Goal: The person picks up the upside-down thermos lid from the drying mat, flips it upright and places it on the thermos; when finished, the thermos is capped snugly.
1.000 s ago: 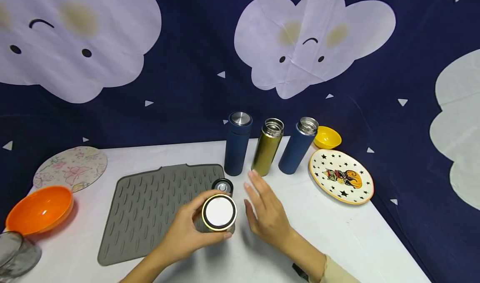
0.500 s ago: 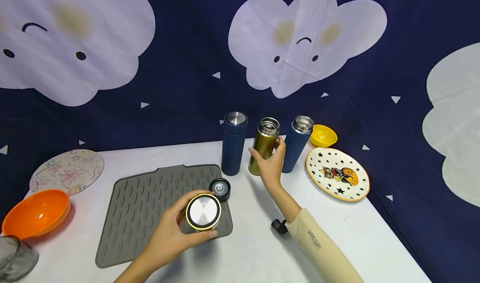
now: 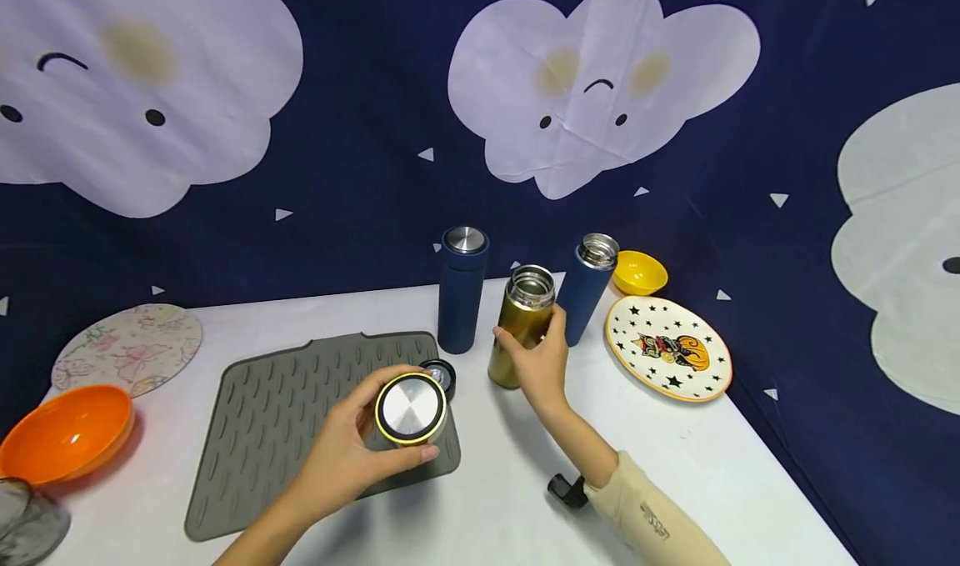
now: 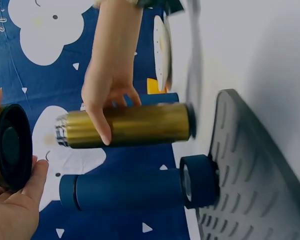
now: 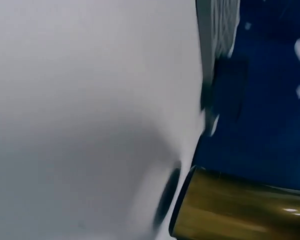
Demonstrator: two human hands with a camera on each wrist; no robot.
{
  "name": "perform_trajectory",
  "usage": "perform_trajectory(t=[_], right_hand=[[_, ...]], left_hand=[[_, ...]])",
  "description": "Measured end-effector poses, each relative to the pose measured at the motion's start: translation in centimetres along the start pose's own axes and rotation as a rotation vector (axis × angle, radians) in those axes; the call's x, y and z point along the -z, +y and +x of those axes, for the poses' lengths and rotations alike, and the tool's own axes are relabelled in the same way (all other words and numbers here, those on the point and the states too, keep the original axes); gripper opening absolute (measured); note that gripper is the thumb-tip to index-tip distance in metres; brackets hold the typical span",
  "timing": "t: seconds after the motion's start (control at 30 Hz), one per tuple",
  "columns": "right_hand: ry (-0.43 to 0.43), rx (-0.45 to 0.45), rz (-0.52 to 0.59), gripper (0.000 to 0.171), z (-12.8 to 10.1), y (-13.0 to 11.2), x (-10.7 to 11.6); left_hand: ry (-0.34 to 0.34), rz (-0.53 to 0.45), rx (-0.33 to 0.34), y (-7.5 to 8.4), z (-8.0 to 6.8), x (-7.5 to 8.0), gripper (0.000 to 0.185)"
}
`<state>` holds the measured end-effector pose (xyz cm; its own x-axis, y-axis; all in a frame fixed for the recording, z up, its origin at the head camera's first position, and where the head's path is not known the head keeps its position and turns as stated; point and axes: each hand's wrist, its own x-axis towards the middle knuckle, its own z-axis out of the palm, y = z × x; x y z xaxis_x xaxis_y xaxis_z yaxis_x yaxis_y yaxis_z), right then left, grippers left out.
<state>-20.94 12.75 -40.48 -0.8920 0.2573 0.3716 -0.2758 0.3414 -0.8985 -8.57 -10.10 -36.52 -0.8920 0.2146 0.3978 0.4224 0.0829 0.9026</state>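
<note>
In the head view my left hand holds a gold-rimmed bottle lid with a silver top, thumb and fingers round its sides. The lid's dark underside shows in the left wrist view. My right hand grips a gold thermos bottle, its steel mouth uncapped. The right wrist view shows the base end of the gold bottle just above the table, over a dark shadow. A capped blue thermos stands to its left, and an uncapped blue thermos behind it to the right.
A grey drying mat lies left of centre, with a dark upturned lid at its right edge. Orange bowl, floral plate and clear glass sit left; cat plate and yellow bowl right.
My right hand has reached forward from beside the lid, taken hold of the gold thermos and brought it nearer. My left hand has shifted left with the lid still held.
</note>
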Motion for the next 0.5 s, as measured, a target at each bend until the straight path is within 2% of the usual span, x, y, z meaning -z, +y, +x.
perform_trajectory(t=[0.27, 0.5], right_hand=[[-0.141, 0.036, 0.006, 0.072, -6.2, -2.5, 2.5], [-0.195, 0.051, 0.012, 0.067, -8.9, -2.3, 3.1]], left_hand=[[-0.052, -0.050, 0.007, 1.2, 3.3, -1.0, 0.071], [-0.090, -0.119, -0.014, 2.9, 6.6, -2.7, 0.070]])
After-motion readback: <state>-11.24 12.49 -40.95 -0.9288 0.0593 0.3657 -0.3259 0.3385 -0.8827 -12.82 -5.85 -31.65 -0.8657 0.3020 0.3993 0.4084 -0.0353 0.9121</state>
